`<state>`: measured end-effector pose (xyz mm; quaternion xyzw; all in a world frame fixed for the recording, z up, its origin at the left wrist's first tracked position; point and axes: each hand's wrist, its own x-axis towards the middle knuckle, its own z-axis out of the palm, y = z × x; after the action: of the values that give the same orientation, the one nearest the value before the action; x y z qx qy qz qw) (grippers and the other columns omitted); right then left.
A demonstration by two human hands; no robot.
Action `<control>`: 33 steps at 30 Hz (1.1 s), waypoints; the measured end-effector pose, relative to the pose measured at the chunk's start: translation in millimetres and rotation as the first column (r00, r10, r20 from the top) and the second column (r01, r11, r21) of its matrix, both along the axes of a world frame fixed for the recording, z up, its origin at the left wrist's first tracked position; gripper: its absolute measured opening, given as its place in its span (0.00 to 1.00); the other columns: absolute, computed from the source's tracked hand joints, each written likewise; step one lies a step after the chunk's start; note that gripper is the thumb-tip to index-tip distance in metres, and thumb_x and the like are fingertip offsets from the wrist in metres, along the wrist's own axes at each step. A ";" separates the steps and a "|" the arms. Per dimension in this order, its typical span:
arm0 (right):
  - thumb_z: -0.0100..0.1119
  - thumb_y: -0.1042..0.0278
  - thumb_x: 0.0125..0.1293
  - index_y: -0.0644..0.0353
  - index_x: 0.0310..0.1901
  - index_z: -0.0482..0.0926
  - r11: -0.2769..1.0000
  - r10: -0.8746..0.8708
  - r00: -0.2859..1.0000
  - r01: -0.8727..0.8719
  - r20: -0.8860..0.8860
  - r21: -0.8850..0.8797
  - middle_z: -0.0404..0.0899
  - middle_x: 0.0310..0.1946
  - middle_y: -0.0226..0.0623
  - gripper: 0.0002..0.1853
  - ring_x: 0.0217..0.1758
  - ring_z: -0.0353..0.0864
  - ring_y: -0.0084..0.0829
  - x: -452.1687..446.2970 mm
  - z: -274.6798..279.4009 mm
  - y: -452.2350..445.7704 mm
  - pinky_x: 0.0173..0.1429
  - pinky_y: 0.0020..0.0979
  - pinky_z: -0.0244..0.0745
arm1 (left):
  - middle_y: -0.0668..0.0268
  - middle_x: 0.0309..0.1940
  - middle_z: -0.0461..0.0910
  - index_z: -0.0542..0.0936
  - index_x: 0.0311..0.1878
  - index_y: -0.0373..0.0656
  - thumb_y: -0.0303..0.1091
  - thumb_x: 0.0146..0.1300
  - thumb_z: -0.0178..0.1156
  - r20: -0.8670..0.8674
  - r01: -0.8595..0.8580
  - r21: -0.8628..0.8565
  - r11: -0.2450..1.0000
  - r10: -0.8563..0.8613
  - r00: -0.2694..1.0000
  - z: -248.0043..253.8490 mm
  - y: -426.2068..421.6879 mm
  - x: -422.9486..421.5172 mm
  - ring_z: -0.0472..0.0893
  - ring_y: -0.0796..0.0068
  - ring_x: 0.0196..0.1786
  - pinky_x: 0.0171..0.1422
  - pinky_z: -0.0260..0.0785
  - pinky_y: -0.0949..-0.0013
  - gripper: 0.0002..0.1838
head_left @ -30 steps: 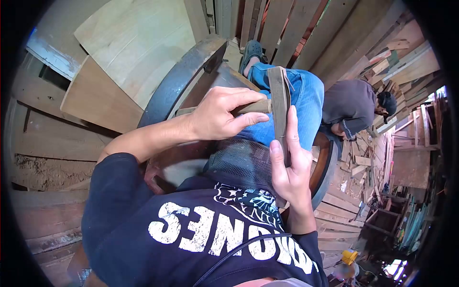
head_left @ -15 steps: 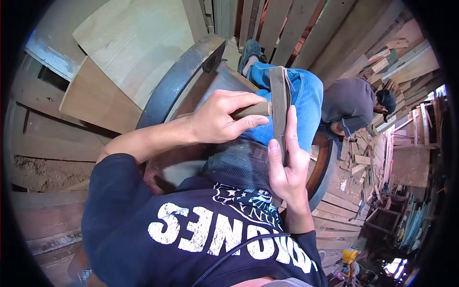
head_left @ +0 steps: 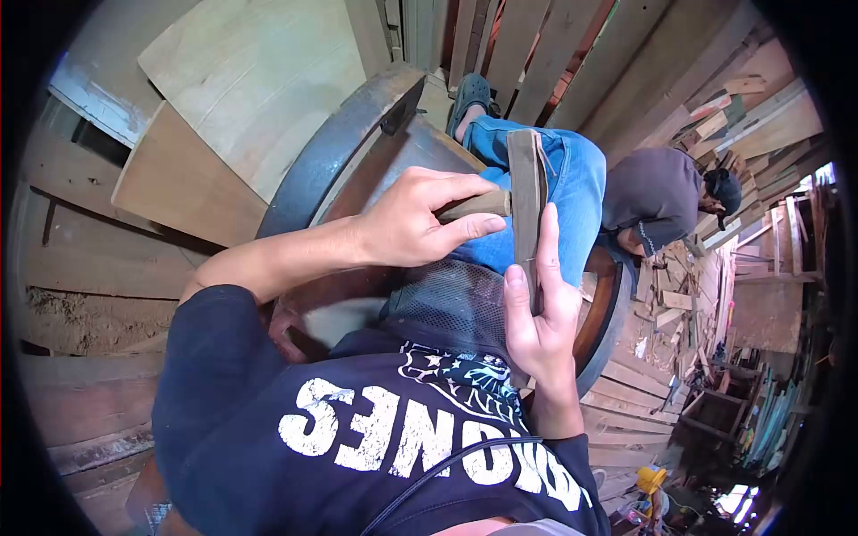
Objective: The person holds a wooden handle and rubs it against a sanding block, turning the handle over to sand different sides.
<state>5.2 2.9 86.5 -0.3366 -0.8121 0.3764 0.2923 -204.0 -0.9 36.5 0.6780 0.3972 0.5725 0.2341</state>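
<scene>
My left hand (head_left: 438, 219) is closed around a short brown wooden piece (head_left: 478, 205), its thumb lying along the near side. The right end of this piece touches or nearly touches a long, narrow brown strip (head_left: 525, 192) that looks like wood. A thin layer stands slightly apart along the strip's right edge. My right hand (head_left: 543, 313) grips the strip's lower end, thumb on the left and index finger stretched up its right side. Both pieces are above my lap and jeans (head_left: 576, 192). The other fingers of my right hand are hidden.
A curved dark wooden chair frame (head_left: 335, 143) surrounds my seat. Pale wooden panels (head_left: 259, 80) lean at the upper left. Beyond my right knee a person in a dark shirt (head_left: 652, 192) bends among wood scraps (head_left: 675, 299). Planks (head_left: 617, 420) lie lower right.
The long strip and my right hand have shifted very slightly down and right. My left hand keeps nearly the same place and grip.
</scene>
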 end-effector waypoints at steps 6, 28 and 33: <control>0.53 0.80 0.69 0.73 0.73 0.58 0.997 0.017 1.000 -0.017 -0.005 0.073 0.83 0.49 0.58 0.32 0.40 0.87 0.34 4.6 -3.8 -2.6 0.47 0.28 0.78 | 0.54 0.34 0.85 0.82 0.48 0.32 0.30 0.62 0.68 -0.062 -0.008 -0.005 1.000 0.007 0.998 4.6 0.9 -3.7 0.86 0.65 0.35 0.40 0.76 0.67 0.14; 0.53 0.80 0.68 0.74 0.73 0.56 0.996 -0.005 1.000 0.006 -0.010 0.088 0.84 0.40 0.57 0.33 0.33 0.86 0.35 -3.6 -6.0 -6.2 0.42 0.29 0.78 | 0.53 0.35 0.85 0.82 0.49 0.32 0.30 0.60 0.70 -0.074 -0.052 0.061 0.997 0.056 0.996 4.0 3.8 -6.7 0.86 0.64 0.35 0.41 0.76 0.68 0.16; 0.52 0.79 0.69 0.73 0.74 0.57 0.998 -0.027 0.999 0.029 -0.033 0.050 0.83 0.34 0.50 0.32 0.28 0.82 0.30 -3.2 -5.9 -0.4 0.38 0.27 0.76 | 0.55 0.34 0.85 0.84 0.48 0.35 0.35 0.61 0.70 -0.088 0.007 0.031 0.999 -0.004 0.996 3.1 1.1 -2.7 0.86 0.64 0.33 0.39 0.76 0.67 0.16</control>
<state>2.0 2.5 80.7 -0.3343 -0.8117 0.3570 0.3192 -206.6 0.2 39.5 0.7072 0.3960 0.5478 0.2074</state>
